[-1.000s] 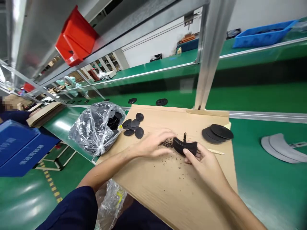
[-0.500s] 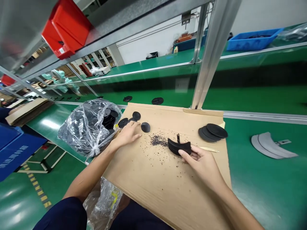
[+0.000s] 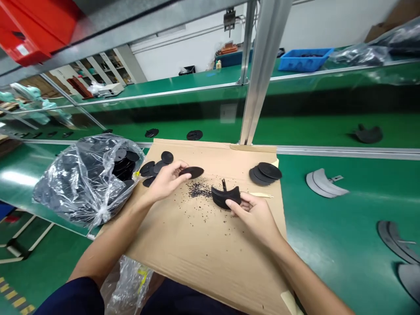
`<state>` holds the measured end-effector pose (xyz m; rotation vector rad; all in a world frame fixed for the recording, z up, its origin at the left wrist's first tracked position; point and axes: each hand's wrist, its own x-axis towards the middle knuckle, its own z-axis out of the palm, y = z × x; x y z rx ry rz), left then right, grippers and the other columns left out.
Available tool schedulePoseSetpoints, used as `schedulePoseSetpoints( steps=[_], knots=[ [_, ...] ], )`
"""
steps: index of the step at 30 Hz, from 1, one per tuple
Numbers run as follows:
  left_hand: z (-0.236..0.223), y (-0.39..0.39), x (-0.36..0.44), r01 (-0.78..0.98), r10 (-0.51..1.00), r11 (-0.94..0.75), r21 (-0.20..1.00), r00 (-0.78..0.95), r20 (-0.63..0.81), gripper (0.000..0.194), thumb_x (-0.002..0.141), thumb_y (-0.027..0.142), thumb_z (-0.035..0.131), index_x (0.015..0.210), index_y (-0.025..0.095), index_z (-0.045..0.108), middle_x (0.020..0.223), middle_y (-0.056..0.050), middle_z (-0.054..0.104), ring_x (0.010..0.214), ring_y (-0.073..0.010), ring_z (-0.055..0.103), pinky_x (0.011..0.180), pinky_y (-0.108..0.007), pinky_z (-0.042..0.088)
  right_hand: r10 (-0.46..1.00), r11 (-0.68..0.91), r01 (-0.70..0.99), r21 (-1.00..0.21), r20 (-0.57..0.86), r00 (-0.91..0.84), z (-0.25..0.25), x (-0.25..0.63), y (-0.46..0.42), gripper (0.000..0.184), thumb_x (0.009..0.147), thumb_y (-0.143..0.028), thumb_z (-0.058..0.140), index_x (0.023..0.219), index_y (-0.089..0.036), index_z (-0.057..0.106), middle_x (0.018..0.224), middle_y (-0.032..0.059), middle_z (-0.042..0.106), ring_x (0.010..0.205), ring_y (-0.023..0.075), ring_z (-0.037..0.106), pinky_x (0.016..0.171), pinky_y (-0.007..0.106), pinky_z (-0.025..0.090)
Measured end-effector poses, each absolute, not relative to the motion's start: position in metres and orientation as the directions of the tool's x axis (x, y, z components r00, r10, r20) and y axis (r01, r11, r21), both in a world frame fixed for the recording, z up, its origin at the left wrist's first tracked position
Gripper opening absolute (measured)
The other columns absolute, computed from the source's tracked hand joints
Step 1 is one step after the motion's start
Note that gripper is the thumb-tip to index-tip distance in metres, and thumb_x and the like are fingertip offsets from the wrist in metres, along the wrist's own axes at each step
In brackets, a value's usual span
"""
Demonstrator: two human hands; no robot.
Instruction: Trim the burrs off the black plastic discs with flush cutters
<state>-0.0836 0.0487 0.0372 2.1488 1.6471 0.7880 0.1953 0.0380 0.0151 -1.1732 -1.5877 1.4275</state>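
My left hand [image 3: 168, 181] pinches a thin black disc [image 3: 193, 172], tilted and raised over the cardboard sheet [image 3: 197, 236]. In my right hand [image 3: 252, 214] is a curved black part [image 3: 225, 197] with a small metal tab standing up from it; thumb and fingers grip its right end. Between the hands lies a scatter of tiny black bits [image 3: 199, 189]. Several loose black discs [image 3: 159, 166] rest on the cardboard behind my left hand. A stack of black discs [image 3: 265, 173] sits at the cardboard's far right, with a thin pale stick [image 3: 261, 195] in front of it.
A clear plastic bag of black discs [image 3: 88, 179] bulges on the left. On the green bench [image 3: 328, 245] at right lie a grey curved part [image 3: 324, 183] and further curved pieces. A metal post [image 3: 262, 74] rises behind the cardboard; a red bin [image 3: 36, 30] hangs upper left.
My left hand has picked up the single disc from the cardboard and tilted it. My right hand still holds the curved part. The view has swung to the right.
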Motion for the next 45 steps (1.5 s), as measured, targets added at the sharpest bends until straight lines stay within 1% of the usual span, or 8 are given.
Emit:
schedulePoseSetpoints(
  steps=[1,3,7,11,18,38,42,45],
  knots=[
    [0.036,0.04,-0.072,0.659,0.938,-0.344,0.669,0.203,0.281,0.02,0.097,0.03,0.054,0.112,0.018,0.056,0.096,-0.006,0.067,0.085,-0.0172,0.065,0.074,-0.029,0.054,0.929,-0.025,0.172,-0.985,-0.086,-0.361,0.015,0.195,0.037,0.031,0.082,-0.048,0.067,0.07,-0.019,0.061,0.057,-0.001,0.059,0.058,0.0179,0.061,0.054,0.03,0.049],
    [0.031,0.023,-0.047,0.503,0.918,-0.397,0.768,0.226,0.326,0.033,0.096,0.029,0.057,0.127,0.02,0.051,0.097,-0.005,0.068,0.086,-0.0161,0.067,0.075,-0.027,0.055,0.911,-0.032,0.174,-0.984,-0.1,-0.4,0.014,0.195,0.036,0.031,0.082,-0.047,0.068,0.07,-0.019,0.06,0.059,-0.0009,0.06,0.058,0.0174,0.062,0.054,0.029,0.049],
    [0.018,0.007,-0.016,0.572,0.844,-0.525,0.631,0.255,0.472,0.03,0.097,0.028,0.057,0.125,0.021,0.059,0.105,-0.008,0.07,0.091,-0.0183,0.065,0.079,-0.032,0.054,0.855,-0.027,0.169,-0.985,-0.111,-0.506,0.016,0.194,0.032,0.028,0.085,-0.045,0.067,0.079,-0.018,0.066,0.065,0.0008,0.065,0.061,0.0165,0.062,0.058,0.03,0.051],
    [0.008,0.006,-0.014,0.666,0.785,-0.57,0.482,0.268,0.558,0.03,0.097,0.029,0.058,0.125,0.02,0.06,0.092,-0.005,0.069,0.08,-0.017,0.059,0.074,-0.032,0.052,0.806,0.004,0.193,-0.981,-0.111,-0.582,0.017,0.193,0.029,0.028,0.09,-0.041,0.062,0.073,-0.019,0.064,0.064,0.0006,0.066,0.061,0.0157,0.062,0.057,0.028,0.048],
    [0.007,0.003,-0.013,0.613,0.752,-0.608,0.505,0.241,0.613,0.033,0.096,0.025,0.059,0.129,0.02,0.057,0.096,-0.005,0.068,0.08,-0.0136,0.061,0.07,-0.026,0.054,0.819,0.013,0.231,-0.973,-0.122,-0.56,0.013,0.192,0.029,0.028,0.091,-0.04,0.06,0.074,-0.019,0.064,0.066,0.0012,0.065,0.064,0.0159,0.061,0.059,0.028,0.048],
    [0.004,0.0,-0.018,0.606,0.708,-0.635,0.479,0.209,0.675,0.041,0.093,0.02,0.065,0.133,0.023,0.056,0.098,-0.003,0.071,0.079,-0.013,0.064,0.069,-0.025,0.057,0.835,0.083,0.231,-0.969,-0.059,-0.548,0.016,0.19,0.025,0.029,0.092,-0.039,0.059,0.074,-0.018,0.065,0.063,-0.0001,0.06,0.06,0.0132,0.051,0.052,0.025,0.041],
    [0.003,-0.002,-0.017,0.59,0.686,-0.668,0.453,0.253,0.682,0.042,0.094,0.019,0.064,0.135,0.025,0.055,0.094,-0.002,0.069,0.08,-0.0123,0.064,0.07,-0.024,0.058,0.835,0.182,0.279,-0.943,-0.002,-0.55,0.018,0.19,0.024,0.024,0.092,-0.04,0.062,0.094,-0.019,0.072,0.072,0.0015,0.067,0.062,0.0142,0.055,0.056,0.027,0.046],
    [0.001,-0.004,-0.017,0.575,0.642,-0.714,0.398,0.313,0.7,0.044,0.093,0.016,0.064,0.135,0.026,0.055,0.092,-0.001,0.068,0.08,-0.0113,0.065,0.069,-0.023,0.058,0.812,0.289,0.258,-0.922,0.093,-0.576,0.019,0.19,0.023,0.026,0.096,-0.036,0.058,0.112,-0.022,0.072,0.093,0.005,0.076,0.076,0.0174,0.067,0.07,0.032,0.055]
  ],
)
